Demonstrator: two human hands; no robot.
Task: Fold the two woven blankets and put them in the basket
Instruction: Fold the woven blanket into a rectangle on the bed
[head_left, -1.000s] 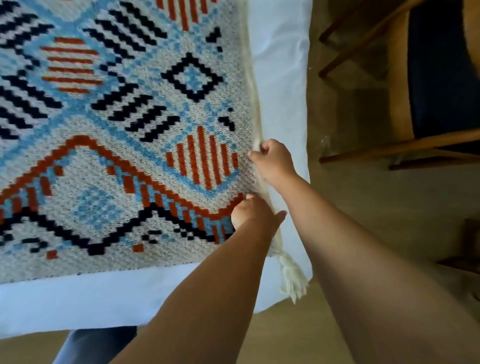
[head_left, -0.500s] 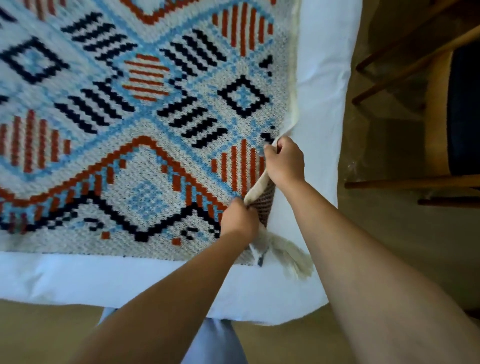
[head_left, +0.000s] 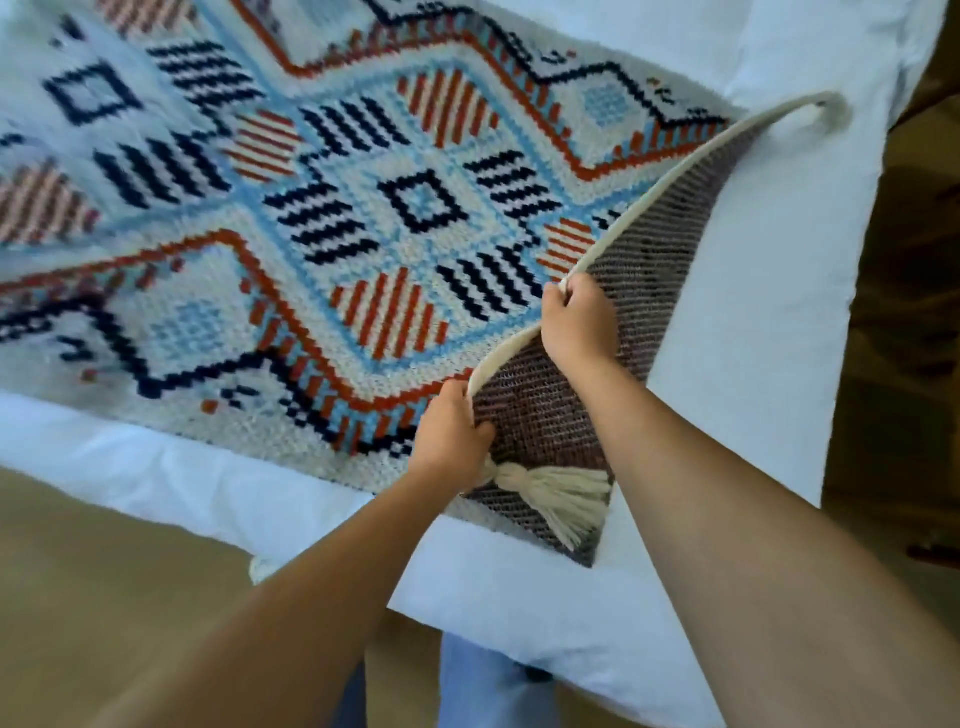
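A woven blanket (head_left: 363, 218) lies spread, pattern up, over a white sheet (head_left: 779, 312) that covers the surface below it. Its face is cream, worked with light-blue diamonds, rust-red zigzag bands, red-striped lozenges and blocks of navy dashes. Toward the left the pattern is blurred. The blanket's right-hand edge is raised off the sheet and curled over, showing the underside (head_left: 660, 223), a darker brownish weave of fine diagonal lines, bordered by a thick cream hem.

The left hand (head_left: 452, 441) grips that hem near the blanket's near corner, fingers curled tight round the edge. The right hand (head_left: 579, 322) pinches the same hem a little farther along, thumb over the top and fingers beneath. A cream tassel (head_left: 556, 499) hangs from the near corner just beside the left hand and lies across the turned-up underside. At the far end of the raised edge a pale loop (head_left: 815, 111) shows, probably a second tassel. Tan floor (head_left: 104, 571) lies below the sheet's near edge.
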